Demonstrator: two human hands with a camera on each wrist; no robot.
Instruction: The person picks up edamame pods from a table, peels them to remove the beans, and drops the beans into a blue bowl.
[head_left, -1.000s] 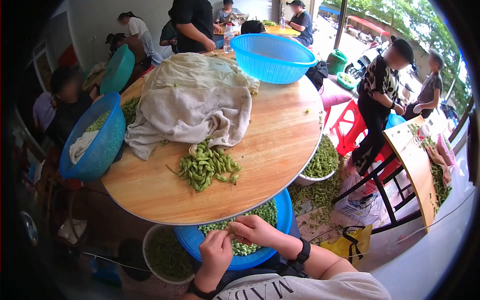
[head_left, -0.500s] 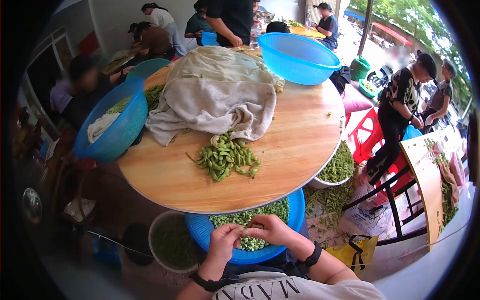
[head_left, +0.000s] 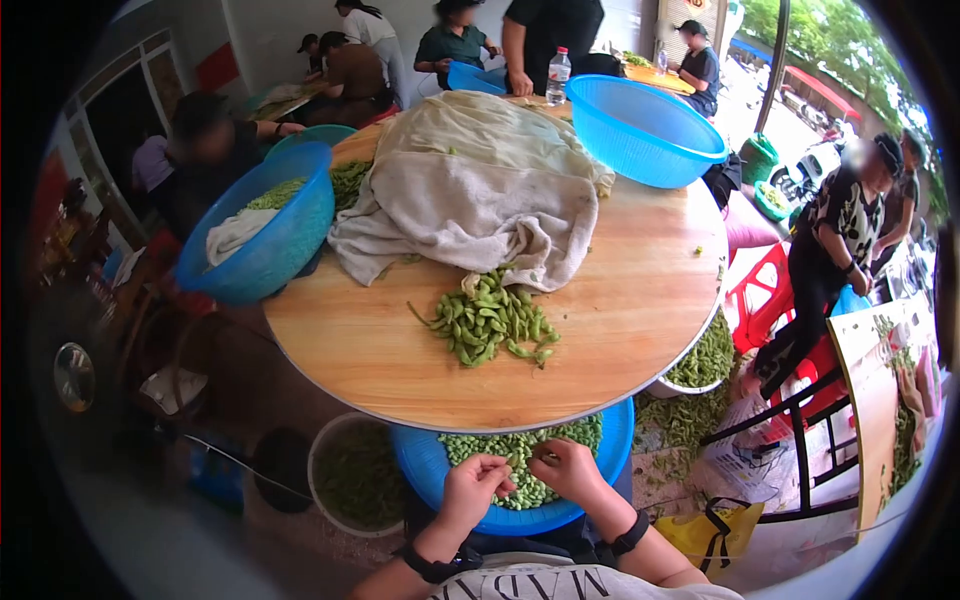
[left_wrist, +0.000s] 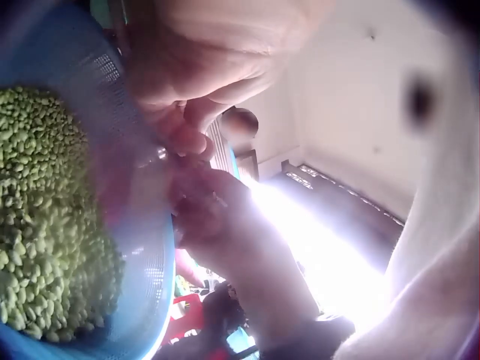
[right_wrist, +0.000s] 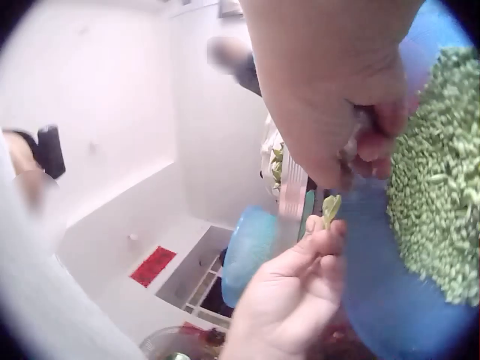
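Both hands are over a blue basin (head_left: 418,468) of shelled green beans (head_left: 478,447). My left hand (head_left: 473,492), at the basin's left side, pinches a small pale-green pod (right_wrist: 331,208) between thumb and fingers, clearest in the right wrist view. A short gap separates it from my right hand (head_left: 572,474), whose fingers are curled towards the thumb; whether something small lies between them cannot be told. In the left wrist view my left hand (left_wrist: 217,56) hides part of its own grip. Unshelled pods (head_left: 487,322) lie heaped on the round table (head_left: 400,370).
Pale cloths (head_left: 460,205) cover a mound on the table, between a blue basket (head_left: 640,130) and another holding beans (head_left: 270,245). Below stand tubs of pods (head_left: 700,360) and a yellow bag (head_left: 705,535). Several people work around.
My hands, earlier meeting at the fingertips, have moved apart. The head view has turned left, so the table and basins appear farther right.
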